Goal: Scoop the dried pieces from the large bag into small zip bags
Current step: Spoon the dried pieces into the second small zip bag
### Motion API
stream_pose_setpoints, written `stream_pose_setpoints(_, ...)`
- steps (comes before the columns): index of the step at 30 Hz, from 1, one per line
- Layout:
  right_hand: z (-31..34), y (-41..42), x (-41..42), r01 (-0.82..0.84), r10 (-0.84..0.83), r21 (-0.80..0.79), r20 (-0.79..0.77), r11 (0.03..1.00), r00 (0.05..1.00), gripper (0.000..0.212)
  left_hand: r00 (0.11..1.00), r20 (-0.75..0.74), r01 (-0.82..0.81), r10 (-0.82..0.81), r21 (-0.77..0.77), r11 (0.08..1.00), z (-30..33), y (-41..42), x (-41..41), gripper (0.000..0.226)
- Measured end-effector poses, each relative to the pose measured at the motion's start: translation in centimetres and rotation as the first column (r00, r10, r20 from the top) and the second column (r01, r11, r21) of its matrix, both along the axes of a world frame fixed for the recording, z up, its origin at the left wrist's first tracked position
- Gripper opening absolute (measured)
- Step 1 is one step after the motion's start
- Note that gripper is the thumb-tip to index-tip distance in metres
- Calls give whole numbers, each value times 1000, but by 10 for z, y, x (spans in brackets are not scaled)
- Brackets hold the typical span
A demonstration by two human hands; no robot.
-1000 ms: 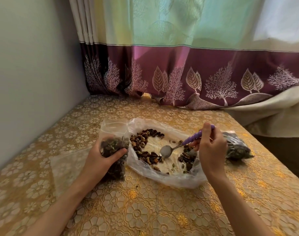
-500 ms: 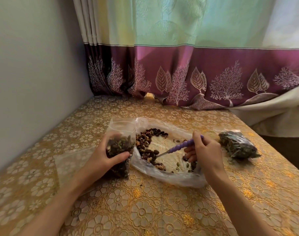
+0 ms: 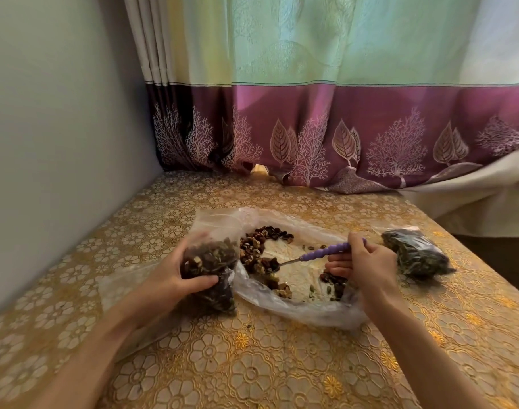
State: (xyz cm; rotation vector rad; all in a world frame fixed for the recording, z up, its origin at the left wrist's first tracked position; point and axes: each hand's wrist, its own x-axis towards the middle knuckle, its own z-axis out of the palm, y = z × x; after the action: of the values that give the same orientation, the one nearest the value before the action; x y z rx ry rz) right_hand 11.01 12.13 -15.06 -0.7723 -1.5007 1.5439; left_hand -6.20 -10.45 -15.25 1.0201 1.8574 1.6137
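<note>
A large clear bag (image 3: 305,312) lies open on the table, with brown dried pieces (image 3: 253,252) spread inside it. My left hand (image 3: 169,278) grips a small zip bag (image 3: 211,267), upright and well filled with dark pieces, just left of the large bag. My right hand (image 3: 367,261) holds a spoon (image 3: 320,252) by its purple ribbed handle. The metal bowl of the spoon is down among the pieces near the large bag's left side. A second small zip bag (image 3: 414,252), full and dark, lies on the table to the right of my right hand.
An empty clear bag (image 3: 125,290) lies flat under my left forearm. The table has a gold floral cloth (image 3: 252,370). A grey wall (image 3: 60,143) runs along the left, a purple and green curtain (image 3: 326,128) hangs behind, and the table's right edge (image 3: 470,252) drops away.
My right hand has moved the spoon left across the large bag, from its middle into the pile of pieces. My left hand keeps hold of the small zip bag.
</note>
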Motion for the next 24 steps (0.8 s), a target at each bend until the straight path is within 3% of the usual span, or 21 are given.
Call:
stream_pose_setpoints(4, 2, 2, 2, 23, -23, -4, -72, 1000, 997, 39, 998, 45, -42, 40, 57, 997, 3, 3, 2, 75)
stream_pose_setpoints(8, 4, 3, 4, 50, -49, 6, -128, 999, 991, 40, 987, 162, 19, -22, 20, 1000, -2, 11, 11, 72)
stream_pose_setpoints(11, 9, 1, 5, 79, -72, 38, -167, 996, 983, 38, 965, 260, 53, -44, -27, 998, -4, 16, 16, 89)
stream_pose_setpoints(14, 16, -3, 4, 80, -66, 55, -216, 995, 974, 38, 972, 234, 48, -34, -56, 997, -2, 17, 18, 101)
stream_pose_setpoints(19, 27, -9, -1, 49, -33, 57, -253, 997, 967, 39, 952, 272, 147, -144, 7, 989, -1, 12, 20, 89)
stream_pose_setpoints(24, 38, -15, -5, 47, -24, 73, -293, 996, 956, 38, 962, 255, 109, -102, -13, 994, -5, 14, 15, 76)
